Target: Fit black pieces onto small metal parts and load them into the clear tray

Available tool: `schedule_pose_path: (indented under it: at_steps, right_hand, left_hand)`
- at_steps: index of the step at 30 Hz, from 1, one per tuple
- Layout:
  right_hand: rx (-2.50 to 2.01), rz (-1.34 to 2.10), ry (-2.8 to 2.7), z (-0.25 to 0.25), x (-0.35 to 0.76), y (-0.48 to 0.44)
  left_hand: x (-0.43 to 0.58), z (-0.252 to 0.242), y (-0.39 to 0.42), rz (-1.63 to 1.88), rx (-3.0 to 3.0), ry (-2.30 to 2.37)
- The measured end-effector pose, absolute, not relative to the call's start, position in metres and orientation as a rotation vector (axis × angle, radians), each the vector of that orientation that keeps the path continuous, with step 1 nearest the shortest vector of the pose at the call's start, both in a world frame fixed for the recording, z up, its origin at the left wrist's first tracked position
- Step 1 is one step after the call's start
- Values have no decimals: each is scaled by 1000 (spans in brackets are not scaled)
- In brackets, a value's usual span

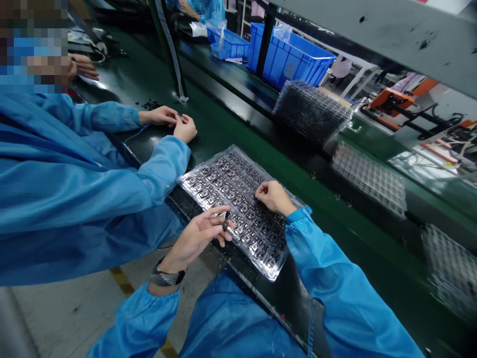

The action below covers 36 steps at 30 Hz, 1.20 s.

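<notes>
**Left hand holds small part over tray, right hand on tray**

Left hand (194,238), wristwatch (167,277) on wrist, pinches a small dark part (225,221) between fingers, just above the clear plastic tray (194,178). Right hand (274,197) rests on the tray among rows of dark components (231,191). Tray lies on a green conveyor belt (238,107). Further along: a stack of clear trays (311,112), a single clear tray (368,180), a blue crate (290,54). Beside the tray, a co-worker's 2 hands (167,120) work together at the belt.

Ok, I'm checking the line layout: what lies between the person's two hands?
In the head view, a clear plastic tray of small dark parts lies between the left hand and the right hand.
</notes>
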State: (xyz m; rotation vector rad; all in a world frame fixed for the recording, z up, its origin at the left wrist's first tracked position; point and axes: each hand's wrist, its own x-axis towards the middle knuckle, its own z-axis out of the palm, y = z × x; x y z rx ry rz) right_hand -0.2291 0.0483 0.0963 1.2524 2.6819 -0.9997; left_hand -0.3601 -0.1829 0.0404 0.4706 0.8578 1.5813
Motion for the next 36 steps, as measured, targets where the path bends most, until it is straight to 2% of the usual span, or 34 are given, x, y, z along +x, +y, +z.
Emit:
schedule_pose_path:
  at_steps: [6,14,16,21,24,28,36]
  right_hand:
    - [1108,-1654,2635,112,-194,52]
    - [1179,-1756,2602,92,-185,64]
    - [1194,-1567,2705,89,-190,64]
    - [1259,-666,2908,85,-213,58]
    - [1243,-385,2837,83,-226,54]
    - [1257,-239,2749,83,-236,49]
    - [1296,-196,2720,81,-241,49]
  left_hand:
    - [-346,50,-172,1580,492,843]
    - [-340,41,-170,1682,434,826]
    - [-337,39,-172,1675,426,839]
    - [-331,40,-173,1673,403,842]
    - [-330,43,-174,1670,397,843]
    - [-332,42,-177,1669,400,845]
    - [-336,40,-178,1687,405,838]
